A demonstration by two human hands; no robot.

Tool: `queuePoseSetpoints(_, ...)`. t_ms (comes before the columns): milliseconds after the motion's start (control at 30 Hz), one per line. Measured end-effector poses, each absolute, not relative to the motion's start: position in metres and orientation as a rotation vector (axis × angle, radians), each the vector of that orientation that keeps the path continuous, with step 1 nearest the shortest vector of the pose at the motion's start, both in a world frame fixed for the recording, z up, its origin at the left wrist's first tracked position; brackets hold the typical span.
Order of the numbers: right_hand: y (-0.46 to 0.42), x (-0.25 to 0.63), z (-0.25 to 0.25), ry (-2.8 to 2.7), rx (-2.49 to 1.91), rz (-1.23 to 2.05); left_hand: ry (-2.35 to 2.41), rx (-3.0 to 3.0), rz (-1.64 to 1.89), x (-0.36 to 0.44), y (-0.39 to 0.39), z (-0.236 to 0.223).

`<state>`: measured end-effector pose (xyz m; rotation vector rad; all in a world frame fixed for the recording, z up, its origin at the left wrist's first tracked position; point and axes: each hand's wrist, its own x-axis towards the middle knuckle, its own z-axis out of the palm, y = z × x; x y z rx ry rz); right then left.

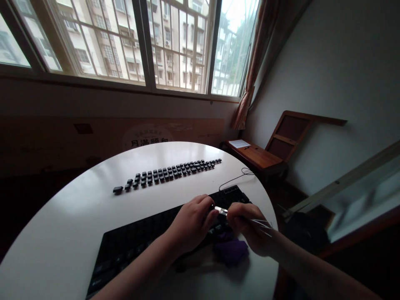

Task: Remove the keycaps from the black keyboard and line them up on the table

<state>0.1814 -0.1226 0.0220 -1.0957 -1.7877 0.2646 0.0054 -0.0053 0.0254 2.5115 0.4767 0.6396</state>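
My right hand [248,225] is closed around a keycap puller [221,210]. Its bright, pale end points toward my left hand, and thin wires stick out behind my right fist. My left hand [195,221] has its thumb and fingers pinched together just left of the puller's tip. A small dark piece shows at those fingertips, too little of it to name. Both hands are above the right half of a black keyboard [140,233], whose middle is partly hidden by my left arm. Beneath my hands, a purple cloth [231,252] lies against the keyboard's near edge.
Loose black keycaps [168,173] stand in several rows across the round white table [62,216], beyond the keyboard. A thin cable [233,180] runs from the keyboard toward the table's right edge. Behind that edge is a wooden chair [259,156] with a paper [239,143] on it.
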Motion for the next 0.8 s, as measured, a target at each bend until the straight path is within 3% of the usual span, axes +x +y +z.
queuePoseSetpoints(200,-0.116,0.200,0.039,-1.743,-1.349,-0.318,0.536,2.379,0.681,0.004,0.002,0.023)
queuePoseSetpoints(433,-0.088,0.201,0.027,-2.133,-1.169,-0.039,0.449,2.373,0.603,0.005,-0.001,0.020)
queuePoseSetpoints(800,-0.057,0.209,0.035,-2.082,-1.166,0.047,0.548,2.317,0.574,0.005,0.002,0.023)
